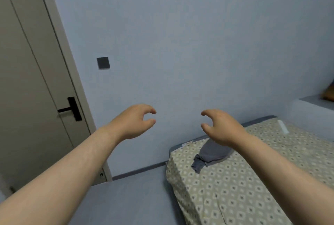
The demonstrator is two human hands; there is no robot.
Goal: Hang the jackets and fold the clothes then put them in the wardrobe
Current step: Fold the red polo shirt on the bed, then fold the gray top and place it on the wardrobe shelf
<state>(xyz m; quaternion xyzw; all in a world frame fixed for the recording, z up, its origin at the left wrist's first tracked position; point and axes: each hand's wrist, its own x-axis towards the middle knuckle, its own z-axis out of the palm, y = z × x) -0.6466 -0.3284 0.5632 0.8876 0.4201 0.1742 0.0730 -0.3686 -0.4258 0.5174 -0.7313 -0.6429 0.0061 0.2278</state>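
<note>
Both my arms are stretched out in front of me at the same height. My left hand hangs in the air before the blue wall with loosely curled fingers and holds nothing. My right hand mirrors it, also empty, just above the near corner of the bed. A grey garment with a ribbed cuff lies on the patterned bedsheet right under my right wrist, partly hidden by it. No wardrobe or jacket is in view.
A grey door with a black handle stands shut at the left. A dark wall switch sits on the blue wall. A ledge runs at the right edge. Grey floor lies between door and bed.
</note>
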